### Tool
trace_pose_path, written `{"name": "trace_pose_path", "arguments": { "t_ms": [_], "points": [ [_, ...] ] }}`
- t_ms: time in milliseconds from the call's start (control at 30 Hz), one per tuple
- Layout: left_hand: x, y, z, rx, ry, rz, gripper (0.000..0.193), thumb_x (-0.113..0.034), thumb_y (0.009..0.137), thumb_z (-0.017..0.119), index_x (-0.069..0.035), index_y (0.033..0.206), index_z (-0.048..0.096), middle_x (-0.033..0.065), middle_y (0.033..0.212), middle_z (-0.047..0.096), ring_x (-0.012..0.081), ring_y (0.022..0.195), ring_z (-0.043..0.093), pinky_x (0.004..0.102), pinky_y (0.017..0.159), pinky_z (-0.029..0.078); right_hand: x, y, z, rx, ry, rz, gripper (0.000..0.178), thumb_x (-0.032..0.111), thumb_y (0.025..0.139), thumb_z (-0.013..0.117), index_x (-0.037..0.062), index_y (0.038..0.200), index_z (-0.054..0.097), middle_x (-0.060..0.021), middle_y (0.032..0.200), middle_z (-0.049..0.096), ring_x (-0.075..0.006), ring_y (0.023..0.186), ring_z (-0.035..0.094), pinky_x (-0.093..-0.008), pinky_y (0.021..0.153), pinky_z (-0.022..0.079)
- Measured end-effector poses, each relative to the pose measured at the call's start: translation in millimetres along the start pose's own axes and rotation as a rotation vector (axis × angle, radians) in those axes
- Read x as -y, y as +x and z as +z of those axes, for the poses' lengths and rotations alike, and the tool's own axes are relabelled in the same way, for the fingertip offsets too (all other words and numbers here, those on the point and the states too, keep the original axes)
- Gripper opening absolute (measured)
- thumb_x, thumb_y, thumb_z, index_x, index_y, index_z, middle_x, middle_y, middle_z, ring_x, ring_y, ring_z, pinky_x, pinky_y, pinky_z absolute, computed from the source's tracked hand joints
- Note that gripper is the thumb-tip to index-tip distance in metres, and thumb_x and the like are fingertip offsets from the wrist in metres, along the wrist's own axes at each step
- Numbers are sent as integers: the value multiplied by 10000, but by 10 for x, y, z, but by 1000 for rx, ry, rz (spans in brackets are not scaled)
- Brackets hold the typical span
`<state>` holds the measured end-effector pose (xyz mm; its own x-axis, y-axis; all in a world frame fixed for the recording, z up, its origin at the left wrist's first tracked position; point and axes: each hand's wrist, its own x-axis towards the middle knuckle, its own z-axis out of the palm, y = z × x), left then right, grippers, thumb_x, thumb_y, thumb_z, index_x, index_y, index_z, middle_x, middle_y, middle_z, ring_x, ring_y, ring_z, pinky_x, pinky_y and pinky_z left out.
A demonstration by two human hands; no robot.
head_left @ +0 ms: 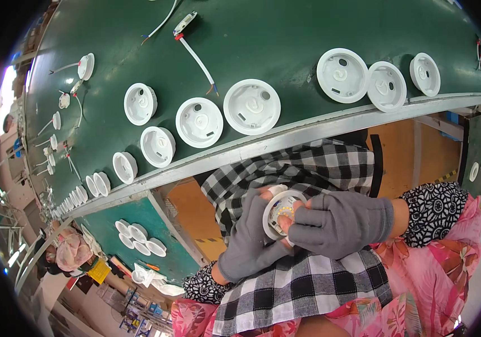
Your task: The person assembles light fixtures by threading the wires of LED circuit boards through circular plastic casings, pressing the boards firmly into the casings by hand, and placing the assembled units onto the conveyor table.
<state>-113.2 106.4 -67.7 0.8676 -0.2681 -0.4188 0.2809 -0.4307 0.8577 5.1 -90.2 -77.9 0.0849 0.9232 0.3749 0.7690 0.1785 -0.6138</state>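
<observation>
Over my lap I hold a white round lamp housing (268, 224) tilted toward me. Inside it sits a small LED board (283, 213) with yellow chips. My left hand (253, 242), in a grey glove with bare fingertips, is closed around the housing's left and lower side. Gloved the same way, my right hand (338, 223) grips the right side, its bare fingertips reaching over the rim and touching the board. Those fingers cover part of the board.
On the green belt (285, 33) ahead lie several white housings, such as one (251, 106) near the metal edge (251, 150). A driver board with a white cable (198, 59) lies farther off. More housings (137, 232) rest on a green side table, and a person (72, 250) is at the left.
</observation>
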Motion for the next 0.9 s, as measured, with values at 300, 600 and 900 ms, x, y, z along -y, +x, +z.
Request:
{"name": "trace_pose_path", "arguments": {
  "t_ms": [300,600,900],
  "points": [
    [18,-89,145,-138,-285,-111,818,-147,772,764,18,1422,295,184,1301,518,272,1186,564,375,969,478,-20,-19,167,-34,28,3,233,191,768,656,20,922,619,-39,900,571,-155,868,618,-272,755,543],
    [31,34,-7,-63,-163,-155,804,-307,678,831,-19,1333,465,155,1096,668,290,985,685,351,848,536,-122,70,100,76,-11,9,145,188,772,630,83,871,628,-4,943,595,-157,974,591,-301,822,508],
    [64,78,-42,-53,-63,-148,764,-376,668,830,-41,1279,518,135,1012,698,294,892,709,353,768,560,-266,159,-242,183,18,62,305,321,780,669,96,964,577,-7,945,588,-152,998,577,-327,882,457]
  ]
}}
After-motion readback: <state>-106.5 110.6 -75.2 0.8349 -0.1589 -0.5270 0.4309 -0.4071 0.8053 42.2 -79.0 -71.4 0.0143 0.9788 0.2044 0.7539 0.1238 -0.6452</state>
